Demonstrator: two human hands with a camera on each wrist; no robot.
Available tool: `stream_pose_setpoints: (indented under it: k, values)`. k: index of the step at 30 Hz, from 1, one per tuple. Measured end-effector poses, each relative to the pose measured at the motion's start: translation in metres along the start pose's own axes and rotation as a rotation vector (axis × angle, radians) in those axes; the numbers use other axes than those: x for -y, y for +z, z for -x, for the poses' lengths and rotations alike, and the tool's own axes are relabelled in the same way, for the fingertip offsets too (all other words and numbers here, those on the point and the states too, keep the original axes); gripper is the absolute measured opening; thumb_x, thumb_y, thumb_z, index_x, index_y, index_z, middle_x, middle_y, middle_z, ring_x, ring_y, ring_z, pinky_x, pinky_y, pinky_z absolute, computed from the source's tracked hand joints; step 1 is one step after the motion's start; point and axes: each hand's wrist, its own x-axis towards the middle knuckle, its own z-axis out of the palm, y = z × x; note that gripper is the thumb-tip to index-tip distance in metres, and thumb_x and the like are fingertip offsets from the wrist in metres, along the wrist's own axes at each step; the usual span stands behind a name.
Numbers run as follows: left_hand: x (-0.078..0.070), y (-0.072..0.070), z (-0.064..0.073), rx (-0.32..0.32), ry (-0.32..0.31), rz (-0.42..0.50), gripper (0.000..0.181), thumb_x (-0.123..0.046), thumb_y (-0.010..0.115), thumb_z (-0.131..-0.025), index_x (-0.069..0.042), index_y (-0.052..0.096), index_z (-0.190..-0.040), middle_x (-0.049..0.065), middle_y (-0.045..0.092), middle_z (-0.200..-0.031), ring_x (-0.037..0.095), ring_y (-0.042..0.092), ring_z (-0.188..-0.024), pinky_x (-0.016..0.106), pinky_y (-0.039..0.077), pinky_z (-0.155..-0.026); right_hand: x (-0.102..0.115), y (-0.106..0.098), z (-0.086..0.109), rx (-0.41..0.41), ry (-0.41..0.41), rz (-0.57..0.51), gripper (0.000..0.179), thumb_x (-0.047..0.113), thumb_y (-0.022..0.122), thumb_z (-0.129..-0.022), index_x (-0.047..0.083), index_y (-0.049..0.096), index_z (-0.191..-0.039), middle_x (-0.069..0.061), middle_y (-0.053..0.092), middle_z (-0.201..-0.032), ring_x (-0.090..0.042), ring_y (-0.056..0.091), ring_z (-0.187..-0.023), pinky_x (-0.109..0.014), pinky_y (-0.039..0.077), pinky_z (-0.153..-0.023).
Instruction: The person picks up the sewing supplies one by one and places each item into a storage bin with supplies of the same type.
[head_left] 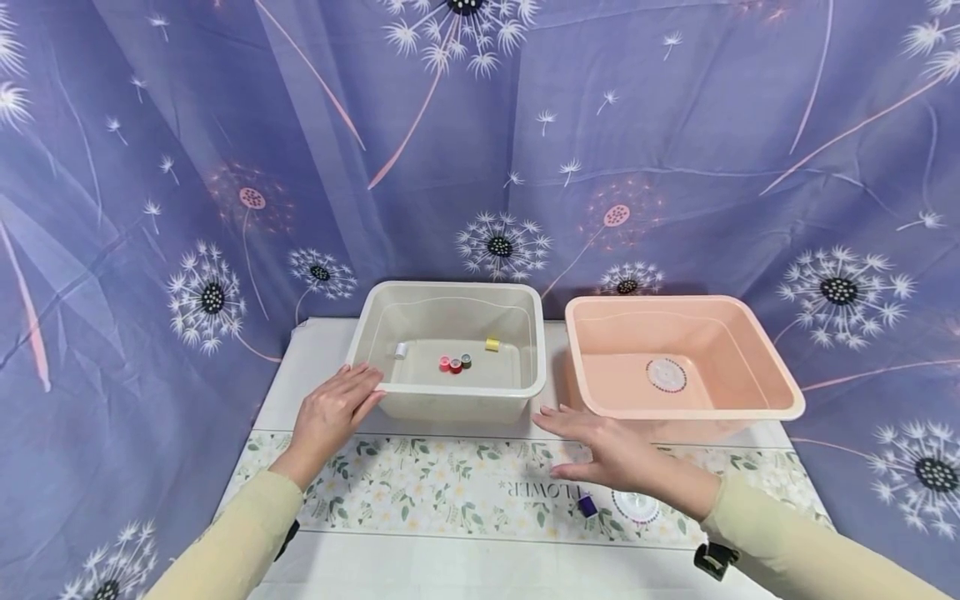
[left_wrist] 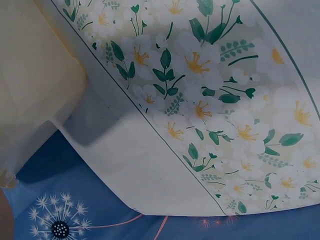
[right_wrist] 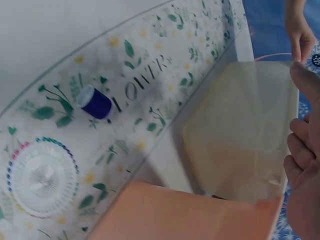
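My left hand (head_left: pixel 336 410) rests on the near left corner of a cream plastic basin (head_left: pixel 457 404), fingers laid over its rim. Inside that basin lie several thread spools: a white spool (head_left: pixel 401 351), a yellow spool (head_left: pixel 492 344), and pink, red and dark green ones grouped together. My right hand (head_left: pixel 607 446) hovers with fingers spread, in front of the gap between the basins, holding nothing. A purple thread spool (right_wrist: pixel 96 102) lies on the floral strip below it. Beside the spool is a round wheel of colored-head pins (right_wrist: pixel 44 177), partly hidden by the right forearm in the head view.
To the right stands a peach basin (head_left: pixel 682 414) with another pin wheel (head_left: pixel 667 376) on its floor. Both basins stand at the back of a white table (head_left: pixel 360 567) with a floral strip (head_left: pixel 405 492). A blue dandelion-print curtain (head_left: pixel 420 225) hangs behind.
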Motion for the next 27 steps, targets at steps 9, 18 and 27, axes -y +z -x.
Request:
stream_pose_setpoints:
  k: [9, 18, 27]
  values:
    - [0.0, 0.0, 0.0, -0.005, 0.004, -0.003, 0.071, -0.057, 0.037, -0.113, -0.001, 0.081, -0.119, 0.018, 0.08, -0.115, 0.037, 0.077, -0.11, 0.058, 0.06, -0.102, 0.0, 0.016, 0.015, 0.017, 0.024, 0.022, 0.074, 0.038, 0.09, -0.087, 0.005, 0.064, -0.148, -0.013, 0.063, -0.15, -0.042, 0.062, -0.135, -0.061, 0.052, -0.111]
    - [-0.001, 0.0, 0.0, -0.012, 0.014, -0.001, 0.069, -0.055, 0.038, -0.114, 0.0, 0.08, -0.118, 0.018, 0.08, -0.114, 0.038, 0.077, -0.11, 0.058, 0.06, -0.101, -0.001, 0.03, 0.029, 0.024, 0.07, 0.005, 0.07, 0.035, 0.088, -0.09, 0.007, 0.063, -0.149, -0.014, 0.061, -0.151, -0.04, 0.062, -0.135, -0.061, 0.054, -0.107]
    - [0.0, 0.0, -0.001, -0.007, 0.005, 0.005, 0.07, -0.056, 0.038, -0.113, 0.0, 0.08, -0.12, 0.018, 0.079, -0.115, 0.038, 0.076, -0.11, 0.059, 0.06, -0.102, -0.01, 0.045, 0.045, -0.01, 0.076, 0.042, 0.073, 0.048, 0.084, -0.091, 0.009, 0.063, -0.15, -0.015, 0.065, -0.147, -0.038, 0.065, -0.132, -0.06, 0.059, -0.102]
